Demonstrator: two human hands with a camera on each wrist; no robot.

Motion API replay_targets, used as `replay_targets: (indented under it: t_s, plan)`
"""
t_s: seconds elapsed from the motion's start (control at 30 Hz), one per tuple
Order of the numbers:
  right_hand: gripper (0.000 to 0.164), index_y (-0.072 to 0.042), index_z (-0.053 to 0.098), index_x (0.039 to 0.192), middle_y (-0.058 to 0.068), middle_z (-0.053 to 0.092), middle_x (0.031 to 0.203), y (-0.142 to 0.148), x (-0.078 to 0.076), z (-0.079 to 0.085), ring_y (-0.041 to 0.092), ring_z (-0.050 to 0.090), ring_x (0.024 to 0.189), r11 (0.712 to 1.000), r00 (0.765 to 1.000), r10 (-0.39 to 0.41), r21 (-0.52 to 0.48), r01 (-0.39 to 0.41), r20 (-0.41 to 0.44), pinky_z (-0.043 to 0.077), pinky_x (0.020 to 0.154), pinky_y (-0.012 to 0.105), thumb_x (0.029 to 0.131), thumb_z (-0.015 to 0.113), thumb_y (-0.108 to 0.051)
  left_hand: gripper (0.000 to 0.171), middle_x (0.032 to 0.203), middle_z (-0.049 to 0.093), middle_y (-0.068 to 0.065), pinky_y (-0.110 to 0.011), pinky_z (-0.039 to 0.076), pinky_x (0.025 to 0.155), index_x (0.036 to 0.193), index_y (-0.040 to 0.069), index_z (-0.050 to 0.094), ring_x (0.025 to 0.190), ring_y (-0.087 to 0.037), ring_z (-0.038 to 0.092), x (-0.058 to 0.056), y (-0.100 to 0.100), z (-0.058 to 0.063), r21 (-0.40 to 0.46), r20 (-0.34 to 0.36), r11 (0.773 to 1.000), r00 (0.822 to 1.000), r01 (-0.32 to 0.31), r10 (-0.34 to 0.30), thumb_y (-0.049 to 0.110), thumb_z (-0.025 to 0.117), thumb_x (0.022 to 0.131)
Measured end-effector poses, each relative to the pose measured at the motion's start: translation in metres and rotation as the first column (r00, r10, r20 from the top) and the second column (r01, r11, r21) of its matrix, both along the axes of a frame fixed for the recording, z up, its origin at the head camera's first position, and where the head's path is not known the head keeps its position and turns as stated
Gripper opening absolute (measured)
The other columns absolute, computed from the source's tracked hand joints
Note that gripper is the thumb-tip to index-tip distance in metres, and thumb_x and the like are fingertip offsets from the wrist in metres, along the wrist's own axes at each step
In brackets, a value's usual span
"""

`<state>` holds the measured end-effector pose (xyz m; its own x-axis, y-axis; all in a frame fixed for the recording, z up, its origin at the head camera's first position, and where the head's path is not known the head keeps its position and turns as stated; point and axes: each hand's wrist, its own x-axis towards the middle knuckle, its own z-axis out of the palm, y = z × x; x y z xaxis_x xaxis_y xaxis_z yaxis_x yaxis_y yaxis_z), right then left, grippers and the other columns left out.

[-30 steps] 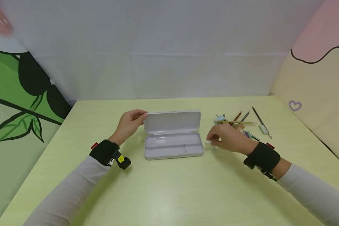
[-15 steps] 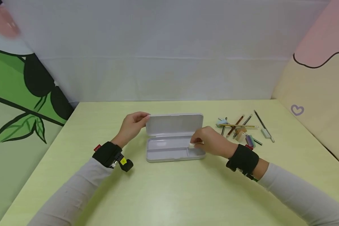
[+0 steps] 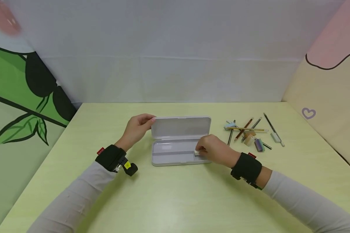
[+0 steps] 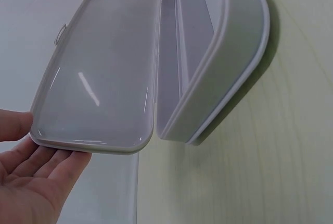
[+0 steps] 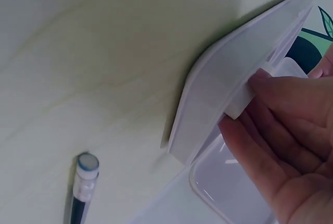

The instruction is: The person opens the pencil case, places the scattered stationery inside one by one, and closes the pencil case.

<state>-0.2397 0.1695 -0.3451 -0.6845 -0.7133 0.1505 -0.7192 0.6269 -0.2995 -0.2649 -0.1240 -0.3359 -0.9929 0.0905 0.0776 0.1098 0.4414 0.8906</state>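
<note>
A pale grey pencil case (image 3: pixel 172 158) lies with its hinged lid raised on the table. My left hand (image 3: pixel 137 129) holds the upper left corner of that lid (image 4: pixel 104 67), thumb on one side and fingers on the other. Between the thumb and fingers of my right hand (image 3: pixel 217 150) is a small white eraser (image 5: pixel 240 103). This hand is at the small front right compartment and covers much of it. In the right wrist view the eraser is at the case's rim; whether it touches the compartment floor I cannot tell.
Right of the case lies a loose pile of several pencils (image 3: pixel 245 129) and erasers, among them a purple-and-green eraser (image 3: pixel 259 145) and a light blue eraser (image 3: pixel 229 125). One dark pencil (image 3: pixel 269 124) lies farther right beside a grey-green eraser (image 3: pixel 275 137). A wall stands behind the table.
My right hand has carried the white eraser leftward from beside the case into its front right compartment area, then slightly lower. My left hand has stayed on the lid.
</note>
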Motion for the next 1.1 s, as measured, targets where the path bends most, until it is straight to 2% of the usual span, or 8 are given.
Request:
replay_targets:
  t_s: [0.37, 0.77, 0.97, 1.1]
  plan:
    - [0.01, -0.004, 0.076, 0.089, 0.006, 0.074, 0.087, -0.001, 0.0029, -0.0032, 0.013, 0.068, 0.081, 1.0, 1.0, -0.027, 0.015, 0.027, -0.006, 0.057, 0.069, 0.023, 0.081, 0.072, 0.001, 0.035, 0.12, 0.065, -0.022, -0.041, 0.055, 0.096, 0.125, 0.0, 0.06, 0.11, -0.032, 0.064, 0.0004, -0.0001, -0.0015, 0.005, -0.004, 1.0, 1.0, -0.003, 0.003, 0.022, 0.054, 0.099]
    - [0.012, -0.003, 0.076, 0.092, 0.008, 0.075, 0.09, 0.0, 0.0041, -0.0081, 0.018, 0.071, 0.086, 0.999, 0.999, -0.029, -0.04, 0.028, -0.035, 0.059, 0.074, 0.028, 0.082, 0.071, 0.001, 0.037, 0.122, 0.064, -0.024, -0.042, 0.054, 0.099, 0.126, -0.002, 0.06, 0.112, -0.034, 0.063, -0.0006, 0.0003, 0.0, 0.014, -0.011, 1.0, 1.0, -0.002, 0.002, 0.024, 0.053, 0.099]
    - [0.012, -0.003, 0.075, 0.094, 0.008, 0.074, 0.09, 0.001, 0.004, -0.0099, 0.019, 0.07, 0.087, 0.999, 0.998, -0.025, -0.035, 0.023, -0.05, 0.059, 0.075, 0.028, 0.083, 0.071, 0.0, 0.038, 0.122, 0.064, -0.024, -0.042, 0.053, 0.1, 0.126, -0.002, 0.059, 0.113, -0.034, 0.062, 0.0002, 0.0002, -0.0003, 0.019, -0.004, 1.0, 1.0, -0.006, 0.006, 0.024, 0.053, 0.1]
    - [0.013, -0.003, 0.075, 0.095, 0.007, 0.074, 0.091, 0.005, 0.0034, -0.0073, 0.018, 0.07, 0.087, 0.999, 1.0, -0.018, -0.052, 0.016, -0.026, 0.058, 0.075, 0.028, 0.082, 0.072, -0.001, 0.036, 0.121, 0.064, -0.023, -0.041, 0.054, 0.099, 0.125, 0.0, 0.06, 0.113, -0.032, 0.062, -0.0009, 0.0005, -0.0018, 0.021, 0.007, 1.0, 1.0, -0.013, 0.013, 0.024, 0.053, 0.099]
